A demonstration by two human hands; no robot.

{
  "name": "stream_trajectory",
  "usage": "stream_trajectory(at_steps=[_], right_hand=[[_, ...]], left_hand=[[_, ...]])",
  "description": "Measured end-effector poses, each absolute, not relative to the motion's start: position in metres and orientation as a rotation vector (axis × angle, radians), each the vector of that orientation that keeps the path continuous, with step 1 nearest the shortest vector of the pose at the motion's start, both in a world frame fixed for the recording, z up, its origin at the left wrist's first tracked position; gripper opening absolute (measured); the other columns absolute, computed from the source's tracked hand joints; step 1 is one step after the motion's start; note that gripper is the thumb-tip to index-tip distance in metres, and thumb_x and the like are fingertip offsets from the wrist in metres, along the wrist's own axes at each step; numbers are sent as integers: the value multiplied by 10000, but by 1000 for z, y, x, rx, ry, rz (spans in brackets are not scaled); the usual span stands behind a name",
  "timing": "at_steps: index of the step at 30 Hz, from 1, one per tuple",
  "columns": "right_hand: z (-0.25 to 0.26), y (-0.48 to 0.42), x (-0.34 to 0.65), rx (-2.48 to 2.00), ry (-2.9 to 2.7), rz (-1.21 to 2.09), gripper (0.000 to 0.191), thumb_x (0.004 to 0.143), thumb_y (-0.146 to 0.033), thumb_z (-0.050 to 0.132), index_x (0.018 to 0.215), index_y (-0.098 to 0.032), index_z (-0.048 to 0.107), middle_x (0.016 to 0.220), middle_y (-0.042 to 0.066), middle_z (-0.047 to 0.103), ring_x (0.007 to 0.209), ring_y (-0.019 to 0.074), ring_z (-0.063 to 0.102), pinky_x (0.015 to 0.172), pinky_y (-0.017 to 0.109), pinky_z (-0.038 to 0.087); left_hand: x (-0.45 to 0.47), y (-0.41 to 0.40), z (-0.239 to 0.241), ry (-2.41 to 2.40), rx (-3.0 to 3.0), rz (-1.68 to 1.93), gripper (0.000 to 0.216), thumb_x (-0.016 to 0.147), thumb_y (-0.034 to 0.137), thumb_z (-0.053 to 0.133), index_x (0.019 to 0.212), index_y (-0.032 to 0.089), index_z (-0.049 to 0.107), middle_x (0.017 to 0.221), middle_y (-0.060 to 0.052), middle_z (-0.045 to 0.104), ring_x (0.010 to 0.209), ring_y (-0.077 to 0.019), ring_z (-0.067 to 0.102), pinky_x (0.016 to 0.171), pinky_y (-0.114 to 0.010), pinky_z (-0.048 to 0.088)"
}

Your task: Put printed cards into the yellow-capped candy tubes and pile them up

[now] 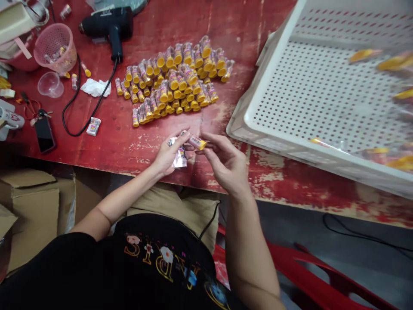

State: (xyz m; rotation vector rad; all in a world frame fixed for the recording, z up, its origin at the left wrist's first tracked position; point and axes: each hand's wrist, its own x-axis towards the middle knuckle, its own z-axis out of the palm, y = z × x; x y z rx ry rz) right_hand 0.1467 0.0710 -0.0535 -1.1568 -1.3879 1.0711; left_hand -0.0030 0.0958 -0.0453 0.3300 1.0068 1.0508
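Observation:
Above the table's front edge, a small clear tube with a yellow end and a barcode label (197, 142) lies between my two hands. My left hand (167, 154) is closed on the tube's far end and also holds a silver printed slip (180, 158) against its fingers. At the yellow end, the thumb and fingers of my right hand (229, 161) close around the tube; the exact contact is partly hidden. Beyond my hands, many similar yellow-ended tubes (176, 84) lie stacked in rows on the red table (129, 144).
To the right stands a large white perforated crate (277, 103) with several yellow-ended packs inside. At the back left are a black heat gun (109, 26) with its cord, a pink basket (53, 47), a crumpled tissue (95, 88), a stack of slips (93, 126) and a phone (45, 134).

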Motion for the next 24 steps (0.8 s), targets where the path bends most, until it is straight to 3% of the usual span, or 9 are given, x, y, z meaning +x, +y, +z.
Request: stream_trajectory(at_steps=[4,9,14,19,24], right_hand=[[-37,55,148,-1143,-1259,985,300,844,-380,757,1119,-260,754,1106,68,710,1032,187,699,896,347,608],[-20,35,140,-1153,-1176,820,193,831,-261,776,1022,-283,793,999,45,731,946,173,708,798,321,610],[-19,26,134,-1179,-1148,669,162,826,-203,771,965,-281,801,939,31,744,880,168,707,777,332,589],[-57,110,141,-1349,-1054,420,159,866,-294,685,967,-207,772,935,58,724,910,199,689,867,398,583],[-67,229,132,-1714,-1327,401,268,896,-146,490,988,-129,741,1055,150,699,1054,247,639,990,405,511]], left_hand=[[-3,89,-31,963,391,996,455,841,251,734,1293,274,690,814,-8,734,614,-93,646,619,-181,548],[-2,78,-11,896,422,970,515,808,250,743,1317,289,674,1002,-33,775,627,-90,646,604,-176,541],[1,75,-7,847,362,972,491,811,226,744,1295,285,684,1064,-43,775,636,-94,653,612,-190,541],[5,88,-30,987,68,1060,268,924,209,617,1176,170,700,1019,-72,778,646,-90,675,656,-202,556],[-2,87,-38,1048,14,1061,244,918,50,576,1127,117,681,1008,-112,790,817,-140,757,837,-266,594]])
